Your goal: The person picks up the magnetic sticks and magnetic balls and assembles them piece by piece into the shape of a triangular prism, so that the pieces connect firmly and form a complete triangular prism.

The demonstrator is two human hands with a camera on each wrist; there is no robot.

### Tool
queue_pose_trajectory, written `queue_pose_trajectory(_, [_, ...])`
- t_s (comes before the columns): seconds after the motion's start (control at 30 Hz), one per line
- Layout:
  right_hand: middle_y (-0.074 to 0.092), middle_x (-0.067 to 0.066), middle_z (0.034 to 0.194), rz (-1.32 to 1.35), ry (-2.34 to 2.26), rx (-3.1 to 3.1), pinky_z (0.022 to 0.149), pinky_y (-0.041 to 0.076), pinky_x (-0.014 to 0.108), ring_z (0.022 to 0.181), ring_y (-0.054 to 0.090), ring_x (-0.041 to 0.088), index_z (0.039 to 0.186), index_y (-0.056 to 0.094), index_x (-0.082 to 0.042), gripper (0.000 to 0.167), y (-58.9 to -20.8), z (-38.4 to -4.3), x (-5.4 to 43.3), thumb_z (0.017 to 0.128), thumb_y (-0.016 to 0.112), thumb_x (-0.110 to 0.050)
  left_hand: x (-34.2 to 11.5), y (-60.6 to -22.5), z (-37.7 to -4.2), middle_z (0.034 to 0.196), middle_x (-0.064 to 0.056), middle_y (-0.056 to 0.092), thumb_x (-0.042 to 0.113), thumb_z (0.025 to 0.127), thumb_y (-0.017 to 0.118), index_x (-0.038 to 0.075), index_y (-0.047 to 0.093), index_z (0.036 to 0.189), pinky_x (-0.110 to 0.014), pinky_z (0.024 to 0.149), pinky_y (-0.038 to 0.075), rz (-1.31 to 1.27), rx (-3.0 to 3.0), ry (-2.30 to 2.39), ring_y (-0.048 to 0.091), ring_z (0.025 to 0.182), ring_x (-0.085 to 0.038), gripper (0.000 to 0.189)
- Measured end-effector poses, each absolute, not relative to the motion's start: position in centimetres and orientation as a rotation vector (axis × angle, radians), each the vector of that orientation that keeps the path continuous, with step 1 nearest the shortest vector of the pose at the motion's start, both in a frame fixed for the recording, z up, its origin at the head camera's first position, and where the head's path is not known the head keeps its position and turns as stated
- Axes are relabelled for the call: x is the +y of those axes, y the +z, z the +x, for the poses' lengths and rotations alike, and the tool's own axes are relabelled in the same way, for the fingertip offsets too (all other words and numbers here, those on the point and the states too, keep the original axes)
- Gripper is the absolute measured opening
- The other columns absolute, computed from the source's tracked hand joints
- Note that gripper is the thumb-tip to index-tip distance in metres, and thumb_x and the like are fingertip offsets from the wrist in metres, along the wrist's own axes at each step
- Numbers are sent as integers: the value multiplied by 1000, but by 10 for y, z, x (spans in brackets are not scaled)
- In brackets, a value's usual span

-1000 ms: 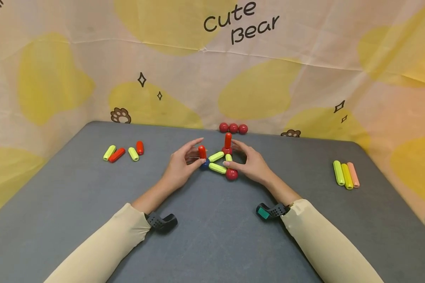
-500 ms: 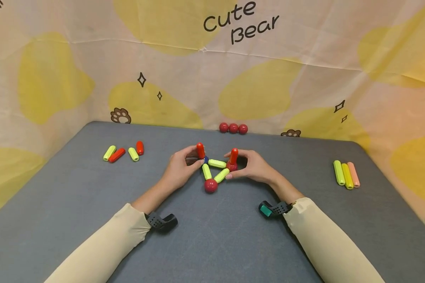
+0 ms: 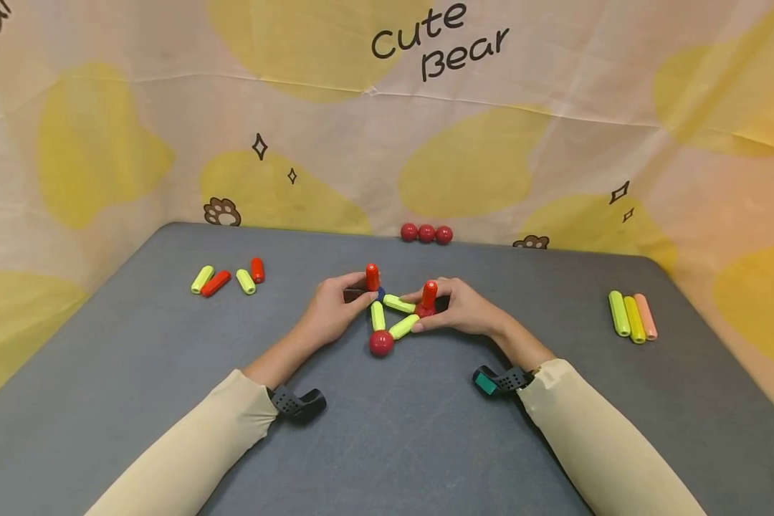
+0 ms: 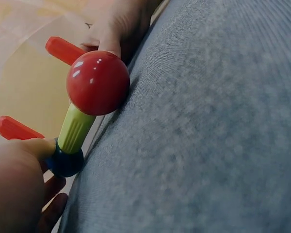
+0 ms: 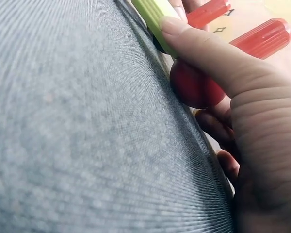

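A triangle of yellow-green rods lies on the table with a ball at each corner, like a magnetic building set. My left hand pinches the blue ball at the back-left corner, from which a red rod stands up. The right-hand corner is a red ball gripped by my right hand; the thumb lies along a yellow-green rod beside it. Another upright red rod rises from that ball. At the front corner sits a second red ball, untouched by either hand.
Three red balls line the table's back edge. To the left lie loose yellow-green rods and red rods. Far right, a green rod, a yellow rod and a pink rod lie side by side.
The triangle has turned clockwise, its free red ball swinging from the right to the front. My right hand has shifted slightly toward me and now holds the ball with the upright rod.
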State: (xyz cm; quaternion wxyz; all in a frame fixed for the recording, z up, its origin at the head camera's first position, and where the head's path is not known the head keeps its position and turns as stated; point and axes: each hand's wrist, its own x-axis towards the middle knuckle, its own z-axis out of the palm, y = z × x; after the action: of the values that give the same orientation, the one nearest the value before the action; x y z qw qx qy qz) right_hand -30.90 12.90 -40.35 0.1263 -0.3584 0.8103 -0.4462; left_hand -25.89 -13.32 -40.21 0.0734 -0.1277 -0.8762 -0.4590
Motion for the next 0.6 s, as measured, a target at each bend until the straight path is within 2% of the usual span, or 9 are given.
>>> queue_pose_trajectory(0.13, [75,2,122,-1002,-1329,2432,95,46,36,109,59,18,121,76,-17,45,-406,-309,130,78,88,-16,-141,-401,-264,126,-13,71,18,97,68,7,64,134,-43,99,56,-369,-2619,-1360,70,114,-27,39])
queue_pose_trajectory(0.3, [75,0,121,-914,-1396,2504,96,45,36,112,60,19,115,78,-17,40,-408,-310,131,77,89,-19,-171,-396,-273,117,-14,73,13,98,64,7,74,116,-47,98,54,-269,-2490,-1163,68,111,-29,22])
queue_pose_trajectory(0.37, [75,0,123,-891,-1400,2521,97,45,36,115,60,19,117,78,-18,42,-408,-310,130,77,89,-21,-185,-393,-275,118,-17,70,10,96,65,5,74,114,-51,99,51,-178,-2461,-1043,65,114,-33,20])
queue_pose_trajectory(0.53, [73,0,126,-854,-1386,2580,94,46,35,115,61,19,121,75,-20,47,-408,-310,129,77,90,-26,-211,-386,-274,145,-30,46,3,93,64,-3,59,133,-62,107,41,101,-2600,-794,43,136,-48,41])
queue_pose_trajectory(0.6, [73,-1,126,-849,-1385,2593,93,46,35,115,61,19,121,75,-20,47,-407,-311,128,77,90,-27,-215,-385,-273,150,-35,37,3,94,62,-5,52,139,-65,108,39,174,-2688,-728,36,139,-53,47])
